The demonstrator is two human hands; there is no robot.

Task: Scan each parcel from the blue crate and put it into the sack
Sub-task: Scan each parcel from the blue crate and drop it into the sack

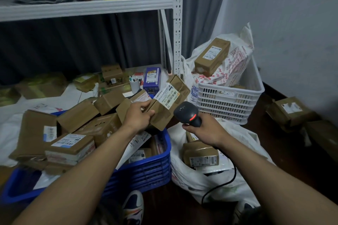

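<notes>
Blue crate (142, 171), 8 o'clock of the view: near wall partly covered by the left forearm (76, 184), far rim buried under heaped parcels (73, 144); their labels are too blurred to read. Left hand (137, 115), near centre, grips a brown parcel (164, 100) by its near-left end, fingers curled round the edge. This parcel is held tilted above the crate's right end, barcode label uppermost. Scanner (188, 113) sits at 4 o'clock of the parcel, just apart from it, red light showing. Right hand (204, 131) is closed round the scanner's handle, which the fingers hide. Black cable (234, 170) drops toward 6 o'clock over the white sack (192, 182). The sack lies at 5 o'clock, just beside the crate, mouth open; the taped parcels (200, 155) inside it are partly hidden by the right wrist. White basket (230, 100), 2 o'clock, holds a printed bag (236, 67) and one box (212, 56). Floor boxes (290, 109) at 3 o'clock are blurred. Shelf rack (87, 6) crosses at 11 o'clock. Shoe (133, 204) at 6 o'clock, cut by the frame edge
</notes>
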